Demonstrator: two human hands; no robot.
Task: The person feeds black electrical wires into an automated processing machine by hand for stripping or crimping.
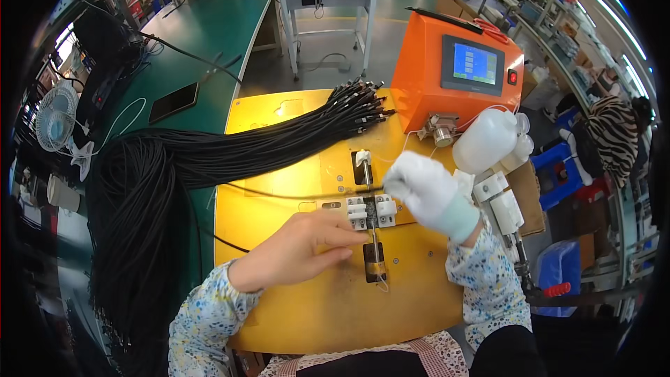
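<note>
My right hand (pixel 422 188), in a white glove, is closed on the end of a black cable (pixel 307 195). That cable runs leftward above the yellow work plate (pixel 328 314) and looks blurred. Bare, my left hand (pixel 300 248) hovers over the plate, thumb and forefinger apart, with nothing visible between them. Its fingertips are close to a small fixture (pixel 357 213) of white blocks and a metal rod. A thick bundle of black cables (pixel 265 150) lies to the left, its metal-tipped ends (pixel 359 105) fanned out on the plate's far side.
An orange machine (pixel 419 63) with a lit screen stands at the far right. Beside it are a white plastic bottle (pixel 485 143) and a cardboard box (pixel 523 199). On the green table lie a phone (pixel 173 102) and a small fan (pixel 57 115). Another person (pixel 614 132) sits at far right.
</note>
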